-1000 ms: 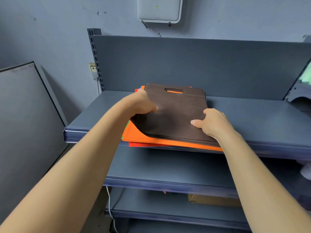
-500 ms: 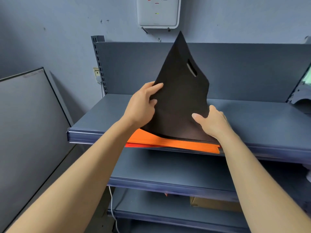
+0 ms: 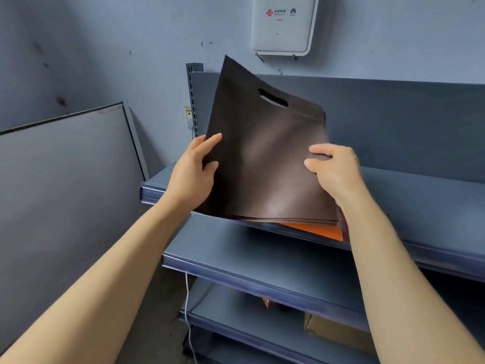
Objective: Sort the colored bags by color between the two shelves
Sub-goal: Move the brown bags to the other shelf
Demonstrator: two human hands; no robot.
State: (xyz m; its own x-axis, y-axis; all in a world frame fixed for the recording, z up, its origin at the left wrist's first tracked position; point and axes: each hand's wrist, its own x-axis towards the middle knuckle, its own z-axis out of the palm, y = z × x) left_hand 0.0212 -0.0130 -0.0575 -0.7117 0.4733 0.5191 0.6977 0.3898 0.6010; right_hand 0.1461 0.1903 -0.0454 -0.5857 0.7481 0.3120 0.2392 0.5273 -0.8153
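Observation:
A dark brown flat bag [image 3: 265, 158] with a cut-out handle slot is tilted up off a stack on the upper grey shelf [image 3: 420, 200]. My left hand [image 3: 195, 169] pinches its left edge, thumb on top. My right hand [image 3: 334, 169] grips its right edge. More brown bags lie flat under it, and an orange bag [image 3: 320, 229] shows beneath them at the shelf's front edge. The remainder of the stack is hidden by the raised bag.
A second grey shelf [image 3: 262, 256] lies just below, with lower shelves under it holding a cardboard box [image 3: 338, 332]. A grey panel [image 3: 65, 185] leans on the wall at left. A white wall box [image 3: 284, 24] hangs above. A white cable [image 3: 187, 311] drops past the shelves.
The brown bag went from lying flat on the stack to being lifted; it now faces me more squarely. My right hand moved up onto its right edge. The view shifted left.

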